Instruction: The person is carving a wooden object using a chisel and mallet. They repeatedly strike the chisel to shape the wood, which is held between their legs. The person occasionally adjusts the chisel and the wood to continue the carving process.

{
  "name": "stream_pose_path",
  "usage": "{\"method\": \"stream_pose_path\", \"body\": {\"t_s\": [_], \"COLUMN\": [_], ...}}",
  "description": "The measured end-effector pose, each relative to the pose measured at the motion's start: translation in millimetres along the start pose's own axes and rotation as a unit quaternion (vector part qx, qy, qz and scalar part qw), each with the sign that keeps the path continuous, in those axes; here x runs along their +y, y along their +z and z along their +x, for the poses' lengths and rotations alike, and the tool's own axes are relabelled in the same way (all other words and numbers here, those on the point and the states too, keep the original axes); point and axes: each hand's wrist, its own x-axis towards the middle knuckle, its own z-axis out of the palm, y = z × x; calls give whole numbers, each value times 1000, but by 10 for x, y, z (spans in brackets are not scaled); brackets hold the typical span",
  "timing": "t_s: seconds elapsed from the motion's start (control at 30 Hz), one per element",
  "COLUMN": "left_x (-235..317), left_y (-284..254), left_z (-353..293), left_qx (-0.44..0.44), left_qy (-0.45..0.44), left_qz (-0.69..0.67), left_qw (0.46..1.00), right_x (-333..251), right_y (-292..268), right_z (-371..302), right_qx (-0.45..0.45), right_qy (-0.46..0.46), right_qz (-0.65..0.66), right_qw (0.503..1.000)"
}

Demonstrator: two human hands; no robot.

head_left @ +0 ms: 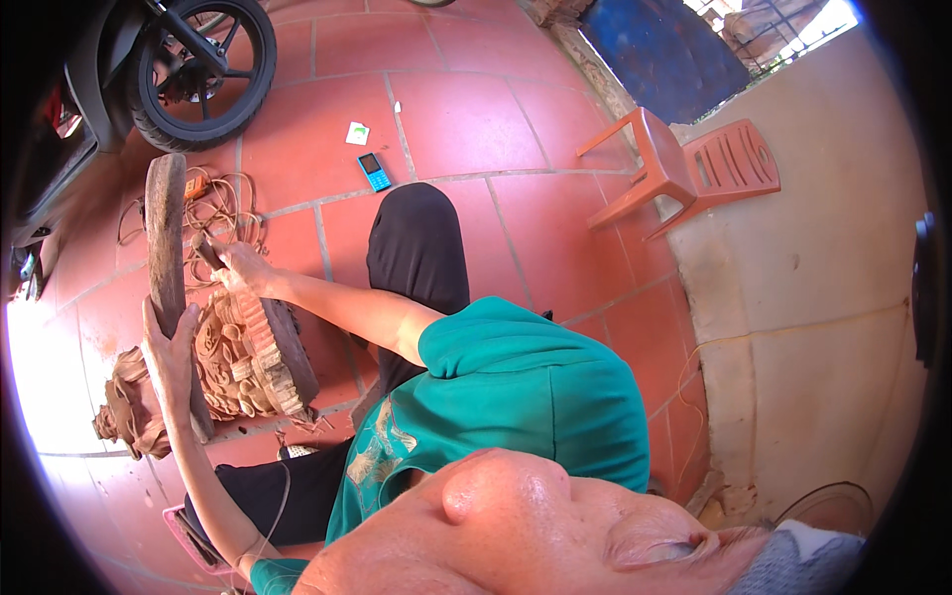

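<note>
A long, curved wooden piece [166,233] stands out past a carved wooden block [226,357] on the left. My left hand [171,362] is closed around its lower part, thumb on one side and fingers on the other. Just to the right, my right hand [243,270] grips a short brown tool with a rounded end [206,251]; its exact kind I cannot make out. The block has dense relief carving and a rough, ridged edge [273,347] below my right hand. Another brown carved piece [137,405] lies left of my left wrist.
An orange corded device [196,186] and tangled cable [233,213] lie beyond my hands. A blue phone [374,173] and a small white-green packet [358,133] rest on red tiles. A motorbike wheel [203,74] stands far left, a toppled plastic chair [684,174] right.
</note>
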Motion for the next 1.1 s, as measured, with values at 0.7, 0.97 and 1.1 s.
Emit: {"method": "stream_pose_path", "body": {"t_s": [0.7, 0.97, 1.1], "left_x": [-209, -64, -361], "left_y": [14, -44, 97], "left_z": [128, 37, 46], "left_qx": [-119, -47, -9], "left_qy": [-33, -28, 28], "left_qz": [59, 17, 124], "left_qw": [991, 998, 992], "right_x": [177, -7, 189], "right_y": [101, 58, 121], "right_z": [31, 8, 13], "right_qx": [24, -15, 4], "right_qy": [-13, 23, -19], "right_qz": [14, 34, -19], "right_qw": [1000, 999, 1000]}}
